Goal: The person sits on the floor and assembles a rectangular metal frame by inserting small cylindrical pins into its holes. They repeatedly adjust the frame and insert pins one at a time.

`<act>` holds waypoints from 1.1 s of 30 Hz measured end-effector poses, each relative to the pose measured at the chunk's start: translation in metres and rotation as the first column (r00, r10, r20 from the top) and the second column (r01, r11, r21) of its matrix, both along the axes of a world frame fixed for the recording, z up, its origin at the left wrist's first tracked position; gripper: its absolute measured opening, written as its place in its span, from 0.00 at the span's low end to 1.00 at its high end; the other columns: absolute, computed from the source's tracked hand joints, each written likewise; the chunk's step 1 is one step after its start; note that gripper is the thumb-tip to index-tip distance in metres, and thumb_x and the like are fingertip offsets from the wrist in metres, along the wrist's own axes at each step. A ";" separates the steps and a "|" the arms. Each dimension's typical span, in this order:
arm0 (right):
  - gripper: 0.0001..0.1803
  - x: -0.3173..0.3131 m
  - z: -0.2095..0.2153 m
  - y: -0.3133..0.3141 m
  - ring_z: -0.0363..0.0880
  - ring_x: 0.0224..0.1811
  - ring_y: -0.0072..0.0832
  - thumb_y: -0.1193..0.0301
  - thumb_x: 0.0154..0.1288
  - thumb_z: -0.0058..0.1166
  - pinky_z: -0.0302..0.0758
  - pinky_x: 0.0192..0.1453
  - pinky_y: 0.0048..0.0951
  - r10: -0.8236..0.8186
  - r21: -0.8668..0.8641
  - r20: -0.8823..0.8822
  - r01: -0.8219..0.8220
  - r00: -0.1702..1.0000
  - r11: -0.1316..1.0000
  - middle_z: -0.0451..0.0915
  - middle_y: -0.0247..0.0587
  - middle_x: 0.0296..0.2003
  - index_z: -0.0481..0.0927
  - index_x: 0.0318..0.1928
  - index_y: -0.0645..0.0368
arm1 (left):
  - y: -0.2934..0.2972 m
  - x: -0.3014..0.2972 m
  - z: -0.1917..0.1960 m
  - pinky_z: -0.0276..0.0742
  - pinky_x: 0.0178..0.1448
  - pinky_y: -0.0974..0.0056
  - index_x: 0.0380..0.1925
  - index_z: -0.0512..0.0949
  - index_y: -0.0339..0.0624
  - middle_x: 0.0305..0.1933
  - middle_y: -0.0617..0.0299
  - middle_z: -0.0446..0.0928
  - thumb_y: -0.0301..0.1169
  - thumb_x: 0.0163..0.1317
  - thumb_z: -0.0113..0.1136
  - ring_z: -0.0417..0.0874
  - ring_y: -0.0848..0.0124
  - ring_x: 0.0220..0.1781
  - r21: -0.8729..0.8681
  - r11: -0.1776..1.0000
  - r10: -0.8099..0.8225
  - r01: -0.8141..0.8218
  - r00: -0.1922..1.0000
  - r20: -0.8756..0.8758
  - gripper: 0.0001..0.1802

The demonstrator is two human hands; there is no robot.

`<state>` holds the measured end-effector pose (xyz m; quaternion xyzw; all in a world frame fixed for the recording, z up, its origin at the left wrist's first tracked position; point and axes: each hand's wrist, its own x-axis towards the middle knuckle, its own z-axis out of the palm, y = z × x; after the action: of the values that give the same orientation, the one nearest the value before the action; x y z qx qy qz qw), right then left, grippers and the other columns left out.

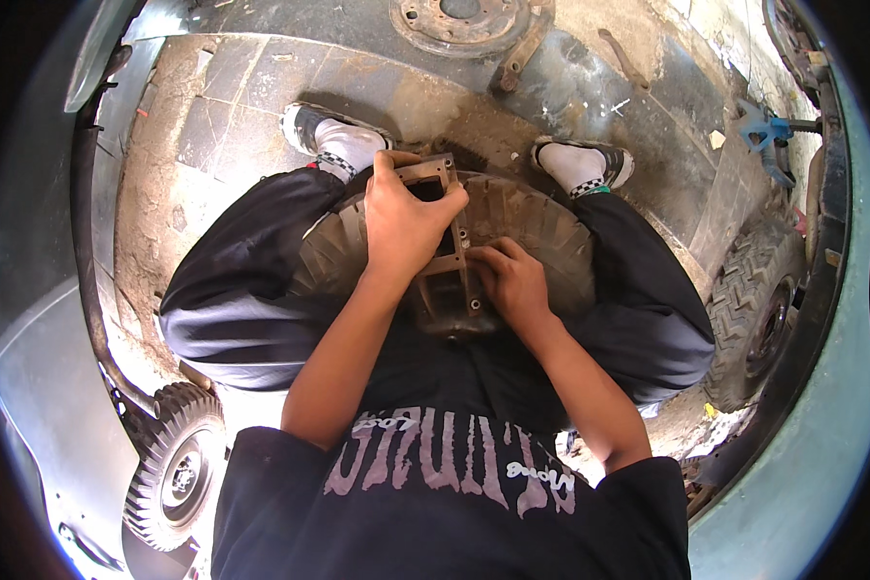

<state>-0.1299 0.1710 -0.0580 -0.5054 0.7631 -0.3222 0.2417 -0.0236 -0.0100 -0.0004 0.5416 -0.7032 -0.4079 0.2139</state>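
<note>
A long grey metal frame [445, 263] with rectangular openings and bolt holes along its side stands upright between my knees. My left hand [403, 217] is closed round its far part, thumb on the right side and fingers on the left. At the frame's right side, near a small bolt [467, 245], my right hand [512, 282] has its fingers curled together. Whatever those fingertips pinch, if anything, is too small to make out. Beneath the frame lies a worn, dusty tyre [546, 237] between my legs.
A round metal wheel hub [459, 29] lies on the tiled floor ahead, beside a rusty metal arm [524, 53] and a thin curved bar [624, 60]. Vehicle bodies flank me, with treaded wheels at the lower left [179, 474] and right [759, 314]. A blue tool [766, 130] hangs far right.
</note>
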 end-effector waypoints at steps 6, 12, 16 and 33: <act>0.11 -0.006 0.023 0.044 0.87 0.39 0.50 0.71 0.67 0.69 0.82 0.42 0.51 0.144 0.169 0.072 -0.154 0.987 0.973 0.80 0.43 0.36 0.93 0.48 0.46 | 0.000 0.001 0.000 0.86 0.62 0.51 0.55 0.78 0.31 0.49 0.41 0.90 0.40 0.54 0.83 0.93 0.49 0.53 0.005 1.000 -0.008 0.008 1.000 0.010 0.34; 0.08 -0.005 -0.004 0.006 0.86 0.38 0.49 0.71 0.68 0.68 0.82 0.41 0.50 0.064 0.024 -0.051 -0.063 0.997 0.998 0.79 0.44 0.38 0.93 0.45 0.46 | 0.000 0.002 -0.005 0.87 0.60 0.52 0.55 0.78 0.32 0.48 0.42 0.90 0.39 0.54 0.83 0.93 0.50 0.52 0.000 1.000 0.007 -0.007 1.000 -0.028 0.34; 0.07 -0.011 0.019 0.018 0.85 0.38 0.50 0.71 0.66 0.69 0.82 0.41 0.51 0.189 0.127 -0.050 -0.181 0.981 0.975 0.79 0.44 0.37 0.92 0.44 0.48 | 0.000 0.001 -0.010 0.87 0.59 0.52 0.53 0.77 0.31 0.47 0.41 0.90 0.39 0.53 0.83 0.94 0.51 0.51 -0.053 0.999 -0.003 0.003 1.000 -0.017 0.34; 0.14 -0.016 0.036 0.030 0.93 0.53 0.43 0.67 0.79 0.64 0.84 0.57 0.40 -0.501 0.177 0.306 0.469 0.809 0.865 0.92 0.49 0.49 0.91 0.59 0.54 | 0.005 0.015 -0.008 0.81 0.69 0.53 0.64 0.76 0.36 0.64 0.43 0.81 0.32 0.53 0.83 0.85 0.57 0.63 0.044 0.986 0.166 -0.161 0.972 -0.168 0.39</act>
<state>-0.1461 0.2006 -0.0217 -0.2181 0.8269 -0.4201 0.3035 -0.0082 -0.0051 -0.0082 0.5638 -0.6290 -0.4444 0.2982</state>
